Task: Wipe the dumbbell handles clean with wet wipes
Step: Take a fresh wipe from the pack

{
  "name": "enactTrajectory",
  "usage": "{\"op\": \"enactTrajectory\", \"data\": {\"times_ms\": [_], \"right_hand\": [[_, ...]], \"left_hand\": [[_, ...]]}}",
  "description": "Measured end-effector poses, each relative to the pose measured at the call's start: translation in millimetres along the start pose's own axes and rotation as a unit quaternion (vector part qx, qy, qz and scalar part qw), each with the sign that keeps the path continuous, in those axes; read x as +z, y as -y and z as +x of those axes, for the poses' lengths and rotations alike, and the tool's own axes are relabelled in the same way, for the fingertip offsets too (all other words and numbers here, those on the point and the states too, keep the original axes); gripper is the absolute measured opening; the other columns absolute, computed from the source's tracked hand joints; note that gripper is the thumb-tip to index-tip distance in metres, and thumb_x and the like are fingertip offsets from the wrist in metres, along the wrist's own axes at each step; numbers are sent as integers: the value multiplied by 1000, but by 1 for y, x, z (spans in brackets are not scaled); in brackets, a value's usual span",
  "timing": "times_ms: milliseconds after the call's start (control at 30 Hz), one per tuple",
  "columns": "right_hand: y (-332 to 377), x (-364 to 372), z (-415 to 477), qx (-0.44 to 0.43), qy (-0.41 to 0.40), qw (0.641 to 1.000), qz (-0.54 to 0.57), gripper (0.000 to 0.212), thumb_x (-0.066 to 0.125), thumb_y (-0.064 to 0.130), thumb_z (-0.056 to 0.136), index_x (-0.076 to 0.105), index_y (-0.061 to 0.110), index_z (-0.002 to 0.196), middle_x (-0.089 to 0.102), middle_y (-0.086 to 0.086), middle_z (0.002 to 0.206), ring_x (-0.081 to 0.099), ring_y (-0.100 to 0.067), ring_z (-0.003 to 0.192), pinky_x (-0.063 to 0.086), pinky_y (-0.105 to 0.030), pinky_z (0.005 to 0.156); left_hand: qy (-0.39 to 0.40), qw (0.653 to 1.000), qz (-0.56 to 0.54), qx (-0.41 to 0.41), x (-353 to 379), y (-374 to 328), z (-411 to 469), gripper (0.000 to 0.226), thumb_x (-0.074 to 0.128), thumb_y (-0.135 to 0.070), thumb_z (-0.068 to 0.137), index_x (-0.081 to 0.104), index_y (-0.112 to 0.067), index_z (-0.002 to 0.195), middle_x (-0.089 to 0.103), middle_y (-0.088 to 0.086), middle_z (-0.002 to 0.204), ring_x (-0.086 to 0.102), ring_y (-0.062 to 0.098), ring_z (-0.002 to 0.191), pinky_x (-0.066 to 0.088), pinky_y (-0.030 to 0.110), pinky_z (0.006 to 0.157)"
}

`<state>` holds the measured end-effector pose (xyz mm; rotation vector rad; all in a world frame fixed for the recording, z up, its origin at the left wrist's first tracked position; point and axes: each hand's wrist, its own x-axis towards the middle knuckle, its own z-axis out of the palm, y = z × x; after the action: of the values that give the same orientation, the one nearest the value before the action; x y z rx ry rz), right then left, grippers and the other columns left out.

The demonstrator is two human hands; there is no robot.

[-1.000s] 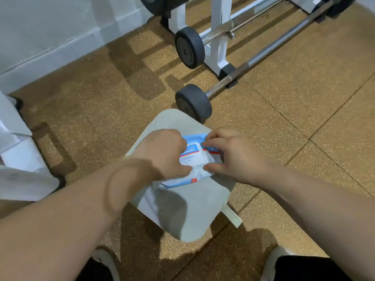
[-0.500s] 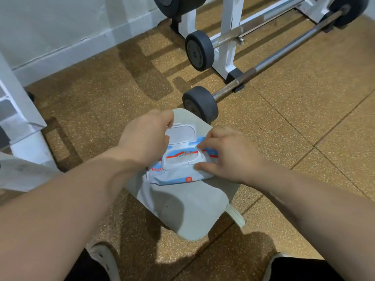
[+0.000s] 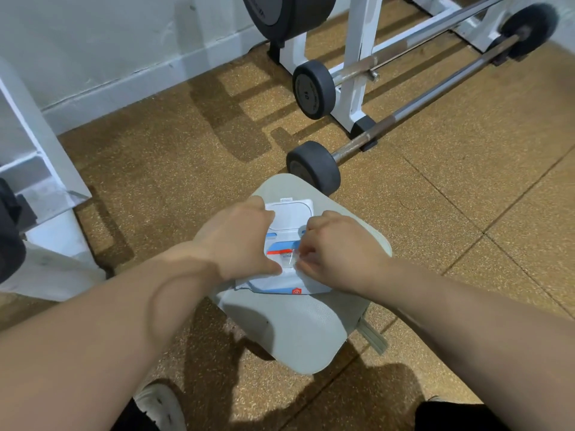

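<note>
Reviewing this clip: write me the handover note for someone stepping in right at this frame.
Left hand grips the wipes pack, which lies on the grey seat.
Right hand pinches a translucent tab at the pack's opening; wipe or seal, unclear.
Done: lid flipped open.
Left: pull a wipe free, then wipe the floor bar handle and the rack bar handle; no hand is on either.

The numeral "10" was legible on the face of the small weight plate (image 3: 312,92). Lettering on the large plate (image 3: 281,12) and the print on the wet wipes pack (image 3: 281,284) could not be read.
</note>
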<state>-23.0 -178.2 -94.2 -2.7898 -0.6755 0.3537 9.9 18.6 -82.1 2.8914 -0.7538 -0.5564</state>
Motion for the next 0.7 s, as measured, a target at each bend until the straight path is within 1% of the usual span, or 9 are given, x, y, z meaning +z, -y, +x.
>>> {"op": "enactTrajectory", "data": {"times_ms": [100,200,267,333,367,433,500,600,700], "right_hand": [[5,5,0,25,-9,998,59,13,61,32,87,68,22,84,61,-1,86,53,-26,87,47,-39,76],[6,7,1,54,-42,983,168,13,62,28,89,62,27,76,55,11,74,50,-19,79,43,-34,73],[5,8,3,71,-24,969,235,12,61,33,86,70,29,79,58,16,73,52,-17,82,43,-33,77],[2,9,2,56,6,969,242,34,48,43,80,77,34,93,67,18,85,56,-20,91,47,-37,85],[1,9,1,44,25,972,228,44,41,44,77,77,37,101,69,19,94,57,-21,97,46,-39,91],[-2,10,-1,31,48,979,195,48,40,37,77,75,41,109,69,19,106,54,-20,106,42,-42,99],[-4,10,-3,20,25,980,196,43,46,26,77,77,34,106,71,14,105,57,-20,104,45,-43,95],[-8,9,-1,33,-33,975,215,24,64,16,80,80,22,97,71,5,95,64,-17,88,53,-40,82],[-9,8,3,50,-39,979,194,5,75,22,82,79,22,85,67,7,89,61,-13,77,52,-39,76]], "left_hand": [[7,1000,-9,5,2,-3,-4,47,76,-56,69,41,-27,81,37,-4,91,43,20,78,36,35,65],[-34,996,-71,34,0,-2,-5,42,66,-57,67,67,-28,98,50,-6,92,56,19,84,49,38,72],[-50,986,-152,52,-1,-2,-5,39,63,-54,66,77,-34,96,60,-11,83,58,8,79,49,31,71],[-41,978,-194,63,4,0,-3,31,67,-46,64,80,-33,89,60,-17,75,54,1,74,41,21,69],[-27,978,-197,61,7,3,-3,30,68,-43,62,80,-32,88,58,-19,74,53,0,74,39,20,69],[-7,980,-189,57,11,8,-4,35,68,-40,61,81,-29,91,56,-18,78,52,0,74,42,22,72],[3,987,-155,52,11,11,-7,39,64,-40,63,81,-28,97,57,-14,86,53,6,76,45,27,72],[11,995,-93,35,8,7,-11,45,59,-49,65,79,-32,101,52,-12,93,53,10,82,39,28,69],[18,996,-75,38,4,6,-16,44,60,-60,74,78,-36,105,51,-10,95,56,16,93,37,29,71]]}}
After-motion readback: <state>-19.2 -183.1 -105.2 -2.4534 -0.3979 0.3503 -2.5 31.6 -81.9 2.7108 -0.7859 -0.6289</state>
